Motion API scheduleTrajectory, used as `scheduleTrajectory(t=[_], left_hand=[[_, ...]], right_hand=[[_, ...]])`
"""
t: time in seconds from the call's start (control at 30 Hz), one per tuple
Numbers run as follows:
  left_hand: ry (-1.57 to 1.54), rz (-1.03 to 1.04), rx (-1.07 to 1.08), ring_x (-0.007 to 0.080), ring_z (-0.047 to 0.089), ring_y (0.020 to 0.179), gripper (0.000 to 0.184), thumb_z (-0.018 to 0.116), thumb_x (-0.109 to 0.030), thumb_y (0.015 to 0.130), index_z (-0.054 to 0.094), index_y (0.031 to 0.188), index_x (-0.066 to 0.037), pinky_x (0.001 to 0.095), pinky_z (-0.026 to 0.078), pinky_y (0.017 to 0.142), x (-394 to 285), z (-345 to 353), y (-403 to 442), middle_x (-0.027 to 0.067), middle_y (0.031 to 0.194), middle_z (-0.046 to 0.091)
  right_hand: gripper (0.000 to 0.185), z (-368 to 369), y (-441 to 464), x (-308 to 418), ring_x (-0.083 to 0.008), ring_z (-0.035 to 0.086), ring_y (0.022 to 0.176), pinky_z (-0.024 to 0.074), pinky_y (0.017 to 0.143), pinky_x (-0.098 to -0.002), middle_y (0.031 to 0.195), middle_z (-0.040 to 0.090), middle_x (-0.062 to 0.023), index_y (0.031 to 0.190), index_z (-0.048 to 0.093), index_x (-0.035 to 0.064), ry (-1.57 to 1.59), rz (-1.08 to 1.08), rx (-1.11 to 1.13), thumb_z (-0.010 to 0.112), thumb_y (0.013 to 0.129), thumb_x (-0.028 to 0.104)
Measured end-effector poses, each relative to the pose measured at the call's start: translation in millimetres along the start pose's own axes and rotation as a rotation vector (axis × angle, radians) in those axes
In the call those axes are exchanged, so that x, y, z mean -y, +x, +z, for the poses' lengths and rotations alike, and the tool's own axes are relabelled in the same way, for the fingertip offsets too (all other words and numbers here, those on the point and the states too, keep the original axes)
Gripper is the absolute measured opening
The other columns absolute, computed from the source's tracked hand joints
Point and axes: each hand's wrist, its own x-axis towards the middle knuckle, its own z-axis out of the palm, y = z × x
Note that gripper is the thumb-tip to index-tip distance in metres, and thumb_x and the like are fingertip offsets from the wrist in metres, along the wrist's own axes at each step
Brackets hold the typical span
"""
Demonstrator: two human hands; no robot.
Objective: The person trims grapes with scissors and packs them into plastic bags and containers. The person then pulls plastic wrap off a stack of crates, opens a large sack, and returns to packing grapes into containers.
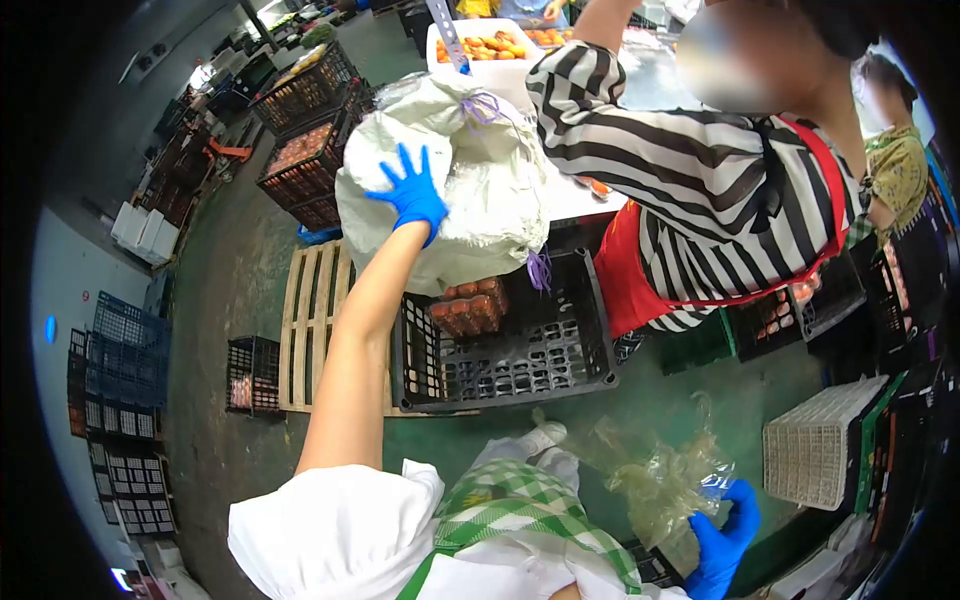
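Note:
My left hand [411, 194], in a blue glove, is stretched out with fingers spread against a large white woven sack [400, 140]. The sack has purple ties and its mouth gapes at the top. Low on the right, my right hand [722, 540], gloved too, is curled at the edge of a crumpled clear plastic bag [660, 490], which hangs from its fingers. Below the sack stands a black crate [545, 350] with several clear packs of red-brown produce [470, 308] in its back left part.
A co-worker in a striped top [690, 150] and red apron stands close at the right. A white bin [475, 75] of orange produce is behind the sack. A wooden pallet [297, 335] and stacked black crates [310, 135] lie left; a pale crate [815, 450] stands right.

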Motion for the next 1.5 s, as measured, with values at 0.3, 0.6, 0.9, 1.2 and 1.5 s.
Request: scheduleTrajectory(t=[0.3,0.6,0.9,1.2,1.5], left_hand=[[-0.714,-0.085,-0.098,0.0328,0.055,0.081,0.066,0.048,-0.006,0.066,0.020,0.125,0.000,0.0378,0.045,0.068,145,31,31,0.0241,0.090,0.054],[-1.186,0.044,-0.243,0.0304,0.056,0.081,0.034,0.050,-0.033,0.078,0.056,0.095,-0.004,0.0359,0.043,0.067,192,60,53,0.0172,0.088,0.058],[-1.892,-0.278,0.057,0.0283,0.054,0.084,0.059,0.037,-0.050,0.080,0.053,0.097,0.005,0.0342,0.041,0.071,172,148,122,0.0180,0.091,0.057],[-1.983,-0.301,0.040,0.0256,0.052,0.087,0.066,0.032,-0.053,0.081,0.050,0.102,0.006,0.0319,0.040,0.075,168,83,90,0.0176,0.095,0.056],[-1.918,-0.187,-0.181,0.0312,0.049,0.097,0.062,0.029,-0.049,0.083,0.047,0.106,0.006,0.0332,0.038,0.081,188,130,120,0.0223,0.103,0.052]], right_hand=[[0.041,-5,40,115,-0.0188,0.051,0.083,0.0417,0.074,-0.0294,0.096,0.051,-0.0104,0.100,0.048,-0.0006,0.310,-0.898,-0.007,0.061,0.067,0.018],[0.046,84,119,242,-0.0243,0.051,0.094,0.0425,0.080,-0.0317,0.112,0.047,-0.0165,0.116,0.041,-0.0002,0.154,-1.464,-0.845,0.048,0.078,0.025],[0.036,170,239,313,-0.0188,0.048,0.099,0.0366,0.086,-0.0282,0.106,0.050,-0.0097,0.107,0.047,-0.0008,0.074,-1.302,-0.504,0.057,0.074,0.010],[0.027,332,236,292,-0.0117,0.049,0.086,0.0402,0.076,-0.0230,0.093,0.053,-0.0032,0.094,0.050,0.0031,0.596,-0.781,0.305,0.061,0.069,-0.001],[0.022,435,287,166,-0.0081,0.045,0.082,0.0360,0.074,-0.0201,0.086,0.049,0.0018,0.092,0.050,0.0051,0.679,-0.441,0.507,0.056,0.072,-0.001]])
